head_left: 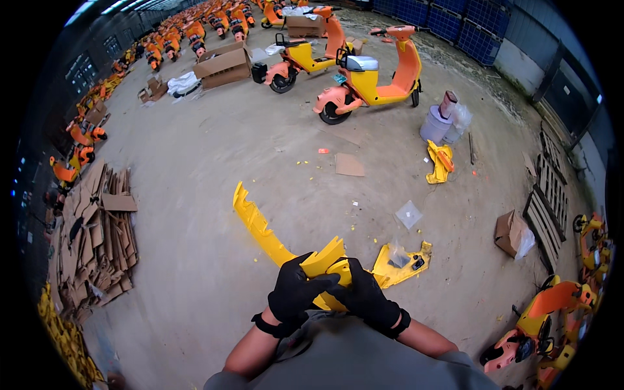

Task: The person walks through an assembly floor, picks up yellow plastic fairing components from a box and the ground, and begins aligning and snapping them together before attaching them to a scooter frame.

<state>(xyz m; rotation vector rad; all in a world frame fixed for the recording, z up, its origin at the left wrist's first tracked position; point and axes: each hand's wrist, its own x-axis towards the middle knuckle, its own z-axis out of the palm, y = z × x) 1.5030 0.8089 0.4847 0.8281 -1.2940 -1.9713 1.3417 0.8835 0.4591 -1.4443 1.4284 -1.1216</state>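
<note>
Both hands wear black gloves and are close together in front of my body. My left hand (298,289) is closed around a yellow plastic scooter panel (323,257). From the right, my right hand (361,296) grips the same yellow piece, its fingers wrapped over the edge. A long curved yellow strip (257,224) reaches out to the far left beyond my left hand; whether it joins the held piece is hidden. Just right of my right hand, another yellow panel (390,272) lies on the floor, with a small clear bag (398,255) and dark small parts (418,262) on it.
Two orange-and-yellow scooters (379,88) stand ahead. A white bucket (435,123) and a yellow-orange part (441,162) are at the right. Flattened cardboard (97,234) is piled at left. A carton (511,233), wooden pallets (546,218) and more scooters (546,312) line the right.
</note>
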